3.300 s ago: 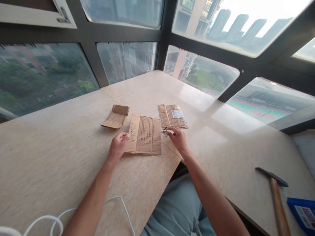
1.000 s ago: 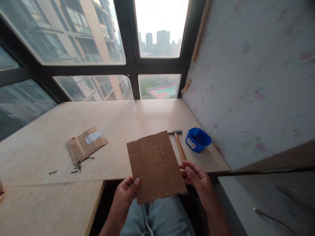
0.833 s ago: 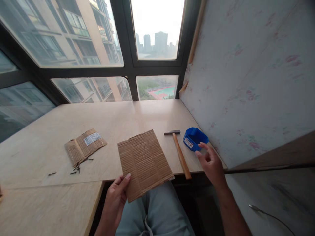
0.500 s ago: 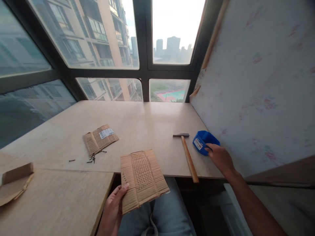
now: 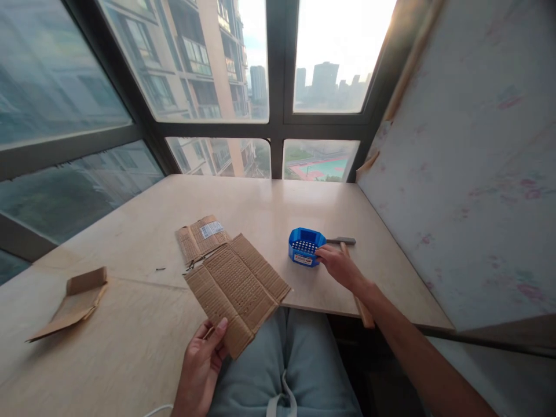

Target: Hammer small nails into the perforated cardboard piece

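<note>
"Two things we hold: what are they?"

"Our left hand [image 5: 202, 359] pinches a ribbed, hole-punched cardboard sheet [image 5: 238, 292], slanted over the surface's [image 5: 130, 231] front edge; our right hand's [image 5: 339, 265] fingers close on an angular blue plastic basket's [image 5: 299, 259] rim."

"What's in our way?"

"Our right forearm [image 5: 403, 339] crosses before the hammer's [image 5: 344, 241] wooden handle; one dark nail [image 5: 160, 269] lies left of our labelled cardboard [image 5: 202, 238]."

Basket [image 5: 293, 245] L of hammer [image 5: 344, 241]
</note>
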{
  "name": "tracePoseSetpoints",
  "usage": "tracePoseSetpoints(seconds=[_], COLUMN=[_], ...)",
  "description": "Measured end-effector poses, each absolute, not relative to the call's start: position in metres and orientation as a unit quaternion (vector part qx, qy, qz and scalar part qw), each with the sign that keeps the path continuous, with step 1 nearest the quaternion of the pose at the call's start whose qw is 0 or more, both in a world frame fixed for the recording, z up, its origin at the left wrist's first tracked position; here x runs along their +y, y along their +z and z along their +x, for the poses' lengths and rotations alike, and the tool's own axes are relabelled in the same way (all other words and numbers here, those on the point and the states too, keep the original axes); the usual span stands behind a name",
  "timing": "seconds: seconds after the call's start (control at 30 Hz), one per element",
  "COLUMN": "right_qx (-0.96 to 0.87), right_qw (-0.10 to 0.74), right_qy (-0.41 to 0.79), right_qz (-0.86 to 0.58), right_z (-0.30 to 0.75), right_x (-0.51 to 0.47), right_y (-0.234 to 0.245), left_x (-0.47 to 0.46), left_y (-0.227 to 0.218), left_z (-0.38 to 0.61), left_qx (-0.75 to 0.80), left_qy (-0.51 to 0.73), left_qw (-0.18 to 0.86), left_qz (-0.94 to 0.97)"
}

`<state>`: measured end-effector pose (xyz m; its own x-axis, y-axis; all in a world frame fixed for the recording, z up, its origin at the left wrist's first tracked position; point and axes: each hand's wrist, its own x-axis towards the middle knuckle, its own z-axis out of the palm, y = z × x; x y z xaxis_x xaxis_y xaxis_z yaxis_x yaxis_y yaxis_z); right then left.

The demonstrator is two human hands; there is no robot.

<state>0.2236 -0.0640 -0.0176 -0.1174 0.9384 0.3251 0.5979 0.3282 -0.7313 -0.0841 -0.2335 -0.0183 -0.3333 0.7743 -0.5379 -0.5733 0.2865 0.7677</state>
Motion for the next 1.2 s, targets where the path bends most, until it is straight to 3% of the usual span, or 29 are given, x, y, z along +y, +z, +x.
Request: tracePoseSetpoints(seconds=[0.3,0.47,0.53,0.67,0.77,0.97,1.2], right_qx=[-0.834,-0.718,-0.640,-0.528,-0.452,-0.300,-0.147], right_qw=[0.299,0.430,0.483,0.479,0.475,0.555,0.605], right_qy=[0.179,0.225,0.304,0.530,0.611,0.601,0.618], right_qz=[-0.429,-0.500,-0.514,-0.459,-0.444,-0.492,-0.480], right_z=[0.222,0.225,0.222,0.205,0.191,0.169,0.141], right_x=[-0.047,-0.072,-0.089,-0.122,-0.143,-0.175,-0.194], right_y=[-0.035,-0.019,-0.013,-0.010,-0.013,-0.027,-0.033], left_x=[-0.219,-0.202,-0.198,-0.194,-0.193,-0.185,-0.160], left_y=[-0.022,-0.016,-0.015,-0.016,-0.019,-0.017,-0.009], left_z=[-0.055,-0.035,-0.025,-0.005,-0.001,-0.011,-0.011], left_qx=[0.497,0.479,0.472,0.474,0.497,0.487,0.480], left_qy=[0.589,0.586,0.571,0.557,0.535,0.498,0.549], left_qw=[0.629,0.645,0.662,0.666,0.659,0.672,0.645], left_qz=[0.100,0.107,0.115,0.146,0.181,0.252,0.228])
